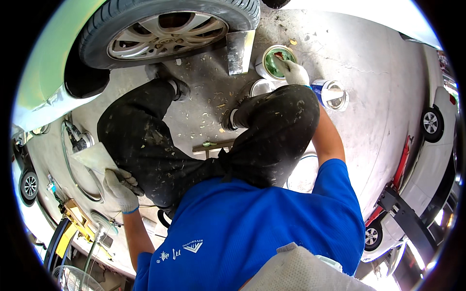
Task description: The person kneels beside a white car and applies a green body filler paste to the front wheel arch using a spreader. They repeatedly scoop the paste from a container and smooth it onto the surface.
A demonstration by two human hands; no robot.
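Green-smeared can [260, 70]: the right hand [295, 73] sits at its near-right rim (finger grip I cannot tell), nearer than the left hand [121, 190], clamped on a pale plate [95, 157].

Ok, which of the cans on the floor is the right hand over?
The open can with green inside; the right hand is over its rim. The blue-sided can and silver can show no green.
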